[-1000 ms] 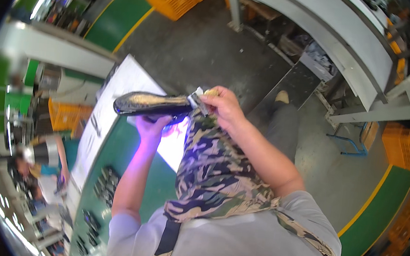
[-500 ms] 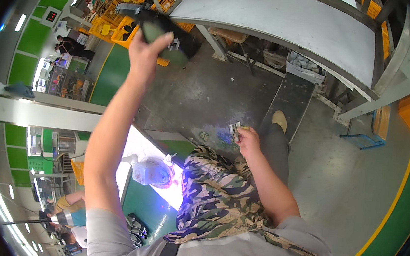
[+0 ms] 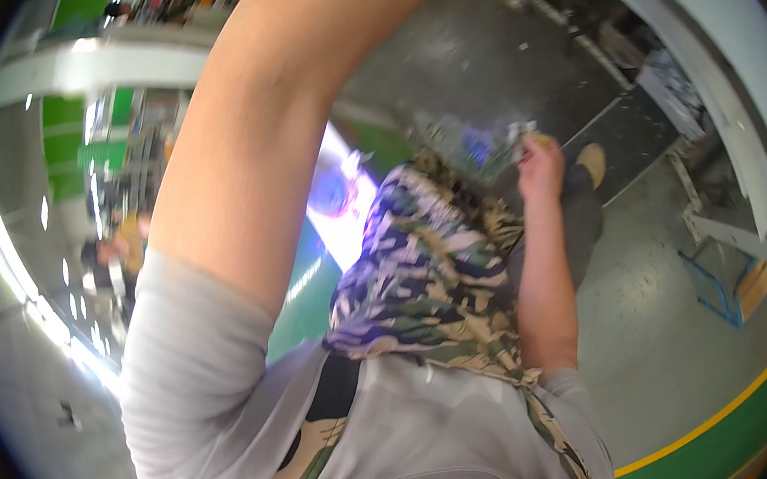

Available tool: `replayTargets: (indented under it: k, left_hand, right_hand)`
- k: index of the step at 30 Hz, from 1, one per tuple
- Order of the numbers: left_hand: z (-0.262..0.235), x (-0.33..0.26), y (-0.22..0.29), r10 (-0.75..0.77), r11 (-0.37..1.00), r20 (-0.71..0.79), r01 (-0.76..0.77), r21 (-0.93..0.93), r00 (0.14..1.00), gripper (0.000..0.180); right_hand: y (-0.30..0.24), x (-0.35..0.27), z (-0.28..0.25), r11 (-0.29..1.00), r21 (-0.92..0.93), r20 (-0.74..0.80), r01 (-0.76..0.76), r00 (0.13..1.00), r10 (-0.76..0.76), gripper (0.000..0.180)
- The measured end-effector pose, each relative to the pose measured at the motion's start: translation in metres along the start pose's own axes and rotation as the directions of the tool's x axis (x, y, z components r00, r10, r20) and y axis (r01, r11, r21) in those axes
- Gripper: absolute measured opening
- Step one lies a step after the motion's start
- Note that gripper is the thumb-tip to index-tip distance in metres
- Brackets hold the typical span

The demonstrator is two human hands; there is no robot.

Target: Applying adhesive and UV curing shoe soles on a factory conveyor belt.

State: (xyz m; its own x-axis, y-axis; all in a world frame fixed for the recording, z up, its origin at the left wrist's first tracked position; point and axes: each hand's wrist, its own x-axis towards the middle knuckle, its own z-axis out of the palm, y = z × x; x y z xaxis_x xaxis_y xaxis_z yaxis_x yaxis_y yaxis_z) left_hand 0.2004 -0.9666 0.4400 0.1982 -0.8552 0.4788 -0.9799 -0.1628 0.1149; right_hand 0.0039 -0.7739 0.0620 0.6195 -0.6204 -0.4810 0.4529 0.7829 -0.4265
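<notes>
Left arm: much larger in view than half a second ago, bent, running out past the top edge. Left hand and black shoe, both in view then, now beyond the frame; cannot tell state of left fingers or hold on shoe. Just right of arm, partly hidden by it: rounded container, blurred, violet under strong light, on glaring white tabletop; smooth green surface below, glossy. Centre: camouflage apron, creased cloth, over plain grey shirt. Right hand: higher and farther right in view than before, fingers again closed in a pinch on small pale scrap; crumpled-looking, material too blurred to tell. Beyond: dark, scuffed floor. Farther right: tan shoe, rounded toe; stool, wood-look top, blue tube frame.
</notes>
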Motion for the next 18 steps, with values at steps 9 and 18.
replayTargets:
  k: [9,18]
  left_hand:
    - [-0.142,-0.415,-0.114,-0.417,0.899,0.271,0.438,-0.019,0.867,0.052]
    - [-0.132,-0.714,-0.227,-0.902,0.407,0.292,0.852,0.329,0.318,0.101]
  right_hand:
    - [0.015,0.018,-0.030,0.986,-0.134,0.103,-0.096,0.989,0.110,0.011]
    - [0.023,-0.011,-0.031,0.946,-0.263,0.009,-0.192,0.979,0.202,0.005]
